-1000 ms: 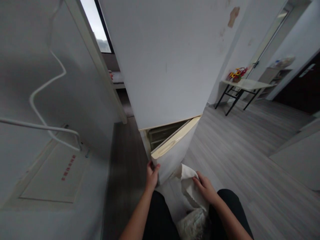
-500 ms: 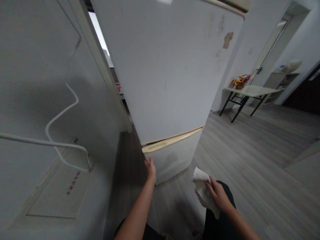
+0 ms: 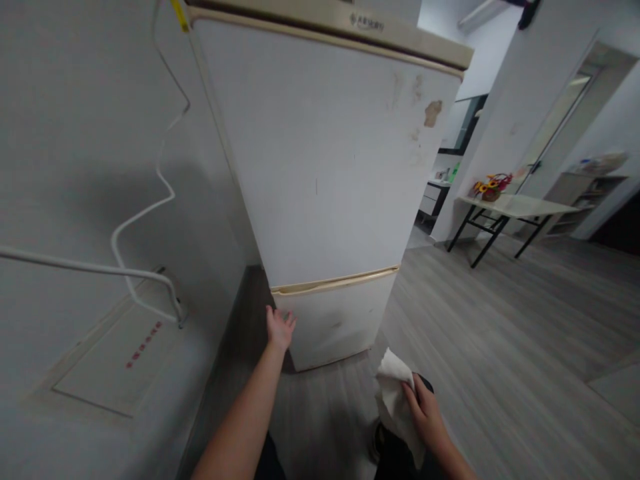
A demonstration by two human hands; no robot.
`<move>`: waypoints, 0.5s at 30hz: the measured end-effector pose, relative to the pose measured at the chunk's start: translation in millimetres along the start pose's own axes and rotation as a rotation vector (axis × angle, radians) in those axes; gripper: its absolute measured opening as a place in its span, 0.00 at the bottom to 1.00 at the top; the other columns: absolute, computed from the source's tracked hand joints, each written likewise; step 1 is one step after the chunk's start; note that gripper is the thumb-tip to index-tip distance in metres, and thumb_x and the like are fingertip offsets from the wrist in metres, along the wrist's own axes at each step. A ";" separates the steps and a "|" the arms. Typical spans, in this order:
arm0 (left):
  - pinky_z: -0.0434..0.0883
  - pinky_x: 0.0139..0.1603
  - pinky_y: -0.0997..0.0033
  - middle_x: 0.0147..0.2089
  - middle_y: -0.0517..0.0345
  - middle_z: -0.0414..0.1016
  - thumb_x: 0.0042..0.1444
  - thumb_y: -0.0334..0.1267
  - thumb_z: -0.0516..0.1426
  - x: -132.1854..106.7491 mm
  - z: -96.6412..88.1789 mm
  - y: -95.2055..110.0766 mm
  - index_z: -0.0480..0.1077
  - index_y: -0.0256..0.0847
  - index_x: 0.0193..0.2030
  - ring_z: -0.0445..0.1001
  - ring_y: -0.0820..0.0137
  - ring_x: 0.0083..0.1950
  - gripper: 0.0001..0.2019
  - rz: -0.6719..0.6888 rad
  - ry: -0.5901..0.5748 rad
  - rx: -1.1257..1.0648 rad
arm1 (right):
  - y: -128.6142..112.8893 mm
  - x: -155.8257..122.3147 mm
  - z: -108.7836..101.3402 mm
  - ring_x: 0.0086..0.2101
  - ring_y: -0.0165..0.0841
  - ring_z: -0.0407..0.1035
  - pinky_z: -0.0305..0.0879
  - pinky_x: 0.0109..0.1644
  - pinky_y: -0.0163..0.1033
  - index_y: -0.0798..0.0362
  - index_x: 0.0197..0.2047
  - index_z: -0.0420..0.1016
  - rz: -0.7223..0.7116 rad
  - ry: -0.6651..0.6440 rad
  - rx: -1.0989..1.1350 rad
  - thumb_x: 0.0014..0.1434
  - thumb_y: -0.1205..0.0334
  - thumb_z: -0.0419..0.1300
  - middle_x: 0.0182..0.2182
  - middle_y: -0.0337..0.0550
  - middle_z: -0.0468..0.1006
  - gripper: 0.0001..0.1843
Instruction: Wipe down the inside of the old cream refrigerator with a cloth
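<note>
A white two-door fridge (image 3: 320,173) stands in front of me, both doors closed, with stains and a brown patch at the upper right. My left hand (image 3: 280,328) is open, fingers spread, at the left edge of the lower door (image 3: 335,320). Whether it touches the door I cannot tell. My right hand (image 3: 425,413) is low at the right, closed on a crumpled white cloth (image 3: 395,397) that hangs in front of my dark trouser leg.
A white wall (image 3: 75,167) with a loose white cable (image 3: 145,213) and a flat access panel (image 3: 115,353) is close on the left. A black-legged table (image 3: 515,207) with a flower basket (image 3: 490,187) stands at the back right on grey wood flooring (image 3: 500,333).
The lower fridge door went from ajar to shut. My left hand let go of its edge and opened. I rose, and my right hand drew the cloth back from the door.
</note>
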State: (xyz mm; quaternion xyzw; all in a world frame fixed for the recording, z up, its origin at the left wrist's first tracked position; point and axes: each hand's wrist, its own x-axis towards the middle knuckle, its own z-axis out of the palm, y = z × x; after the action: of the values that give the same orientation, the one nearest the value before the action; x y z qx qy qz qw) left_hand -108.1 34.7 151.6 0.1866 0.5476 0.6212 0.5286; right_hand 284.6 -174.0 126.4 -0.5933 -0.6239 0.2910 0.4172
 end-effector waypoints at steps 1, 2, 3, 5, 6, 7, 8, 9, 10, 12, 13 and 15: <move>0.70 0.68 0.53 0.80 0.49 0.53 0.68 0.67 0.37 -1.9 -5.0 1.9 0.62 0.51 0.71 0.70 0.58 0.72 0.35 -0.006 -0.017 0.050 | 3.2 -1.0 -2.3 0.40 0.38 0.75 0.70 0.45 0.36 0.54 0.42 0.75 0.022 0.021 0.006 0.72 0.40 0.52 0.37 0.47 0.79 0.25; 0.70 0.68 0.52 0.79 0.47 0.57 0.67 0.66 0.42 -6.3 -12.6 1.9 0.66 0.49 0.68 0.71 0.57 0.72 0.34 -0.017 -0.034 0.110 | 6.2 -1.8 -4.1 0.41 0.39 0.75 0.70 0.44 0.36 0.54 0.41 0.74 0.042 0.038 0.013 0.71 0.39 0.52 0.35 0.46 0.78 0.26; 0.69 0.69 0.50 0.77 0.44 0.61 0.65 0.65 0.48 -13.8 -23.1 -0.6 0.71 0.47 0.63 0.70 0.54 0.72 0.31 -0.031 -0.047 0.176 | 8.5 -2.3 -5.5 0.42 0.40 0.75 0.70 0.44 0.36 0.54 0.40 0.74 0.055 0.051 0.022 0.71 0.38 0.53 0.35 0.46 0.78 0.26; 0.63 0.73 0.42 0.69 0.35 0.72 0.57 0.62 0.60 -38.4 -53.3 -14.7 0.78 0.41 0.48 0.68 0.45 0.73 0.26 -0.071 -0.049 0.320 | 11.1 -2.7 -7.8 0.44 0.42 0.76 0.71 0.45 0.37 0.54 0.42 0.76 0.067 0.071 0.046 0.70 0.37 0.53 0.37 0.48 0.79 0.27; 0.59 0.75 0.38 0.64 0.32 0.76 0.51 0.61 0.64 -54.4 -72.1 -26.6 0.78 0.41 0.40 0.65 0.41 0.74 0.23 -0.084 -0.040 0.387 | 11.5 -2.9 -9.2 0.45 0.42 0.76 0.72 0.46 0.37 0.55 0.44 0.77 0.071 0.088 0.058 0.70 0.38 0.54 0.39 0.48 0.80 0.27; 0.55 0.76 0.36 0.60 0.31 0.79 0.44 0.59 0.67 -71.6 -92.1 -41.3 0.77 0.41 0.33 0.64 0.37 0.74 0.21 -0.087 -0.030 0.447 | 11.5 -3.0 -10.7 0.45 0.42 0.77 0.73 0.46 0.37 0.55 0.47 0.78 0.077 0.105 0.069 0.69 0.38 0.54 0.41 0.49 0.81 0.27; 0.51 0.78 0.38 0.59 0.33 0.80 0.39 0.58 0.69 -88.5 -112.5 -57.6 0.77 0.43 0.28 0.63 0.36 0.75 0.20 -0.077 -0.028 0.498 | 11.5 -3.3 -12.2 0.45 0.42 0.77 0.73 0.46 0.38 0.55 0.48 0.79 0.084 0.119 0.080 0.69 0.38 0.55 0.43 0.50 0.81 0.28; 0.49 0.80 0.43 0.60 0.40 0.81 0.37 0.57 0.70 -103.5 -132.0 -74.5 0.78 0.45 0.28 0.62 0.39 0.76 0.19 -0.025 -0.048 0.572 | 11.8 -3.5 -13.4 0.45 0.43 0.77 0.74 0.46 0.39 0.55 0.49 0.80 0.092 0.130 0.092 0.68 0.38 0.55 0.44 0.50 0.81 0.28; 0.51 0.80 0.44 0.59 0.46 0.82 0.38 0.61 0.67 -115.4 -149.5 -90.4 0.79 0.48 0.29 0.65 0.41 0.74 0.20 0.107 -0.075 0.754 | 12.7 -3.6 -13.8 0.45 0.44 0.78 0.74 0.47 0.39 0.54 0.49 0.81 0.104 0.138 0.104 0.67 0.37 0.56 0.44 0.51 0.82 0.28; 0.52 0.80 0.43 0.59 0.47 0.83 0.41 0.66 0.63 -128.0 -174.5 -114.7 0.82 0.49 0.33 0.67 0.41 0.73 0.24 0.260 -0.073 0.941 | 16.1 -3.4 -10.2 0.46 0.46 0.78 0.75 0.49 0.42 0.54 0.47 0.82 0.143 0.134 0.141 0.64 0.34 0.58 0.46 0.53 0.82 0.30; 0.54 0.79 0.44 0.59 0.46 0.82 0.42 0.68 0.62 -129.5 -180.6 -121.6 0.82 0.48 0.35 0.67 0.42 0.73 0.26 0.268 -0.079 0.966 | 18.3 -2.9 -5.1 0.48 0.48 0.78 0.75 0.53 0.44 0.54 0.46 0.83 0.173 0.126 0.172 0.61 0.32 0.59 0.47 0.54 0.83 0.32; 0.62 0.75 0.44 0.55 0.44 0.84 0.41 0.73 0.60 -129.0 -179.8 -125.6 0.82 0.47 0.37 0.72 0.41 0.69 0.32 0.176 -0.063 0.902 | 21.2 -1.1 14.3 0.56 0.54 0.75 0.72 0.61 0.50 0.54 0.46 0.85 0.266 0.110 0.249 0.54 0.25 0.61 0.51 0.57 0.82 0.39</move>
State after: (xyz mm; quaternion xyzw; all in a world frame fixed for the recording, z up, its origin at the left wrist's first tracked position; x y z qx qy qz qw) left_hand -149.1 -183.2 26.7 0.4625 0.7291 0.3573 0.3561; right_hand 282.8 -170.5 101.2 -0.6295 -0.4754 0.3858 0.4785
